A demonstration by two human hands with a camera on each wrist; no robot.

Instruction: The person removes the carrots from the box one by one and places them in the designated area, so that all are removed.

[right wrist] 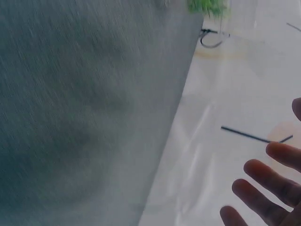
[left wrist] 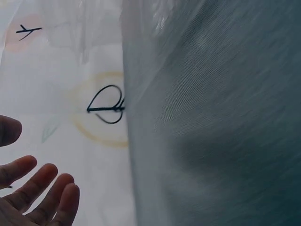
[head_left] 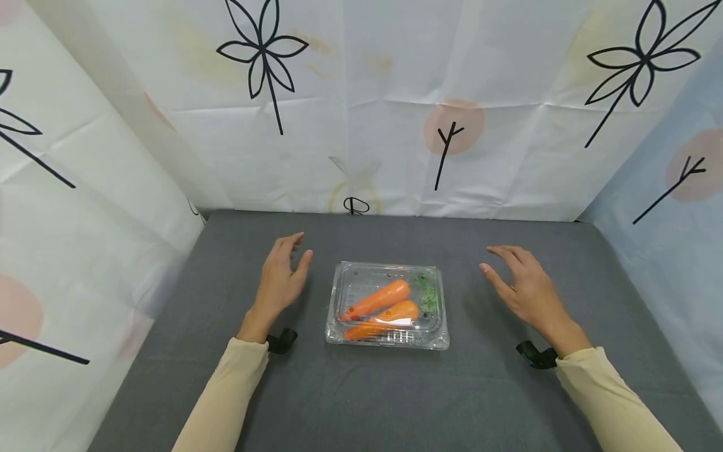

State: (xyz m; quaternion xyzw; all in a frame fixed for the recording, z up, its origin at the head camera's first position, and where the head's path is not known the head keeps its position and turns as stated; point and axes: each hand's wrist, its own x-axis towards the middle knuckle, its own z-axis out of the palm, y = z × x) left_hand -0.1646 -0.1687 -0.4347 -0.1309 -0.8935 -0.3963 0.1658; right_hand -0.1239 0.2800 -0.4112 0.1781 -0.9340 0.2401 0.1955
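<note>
A clear plastic clamshell box (head_left: 350,279) lies in the middle of the grey table, its lid down. Through the lid show two orange carrots (head_left: 375,300) and some green leafy sprigs (head_left: 427,294) at the right end. To the left of the box is my left hand (head_left: 282,276), fingers loosely extended and apart from it. My right hand (head_left: 525,289) hovers on the other side, thumb and fingers spread, holding nothing. In the left wrist view the left fingers (left wrist: 42,188) appear relaxed; the right wrist view shows the right fingers (right wrist: 265,181) spread against the white cloth.
The grey cloth-covered table (head_left: 350,395) meets a white curtain (head_left: 384,75) printed with black flowers and pink circles along its back edge. Similar cloth hangs at left and right. Each wrist carries a black camera mount (head_left: 282,341) below the cream sleeves (head_left: 226,389).
</note>
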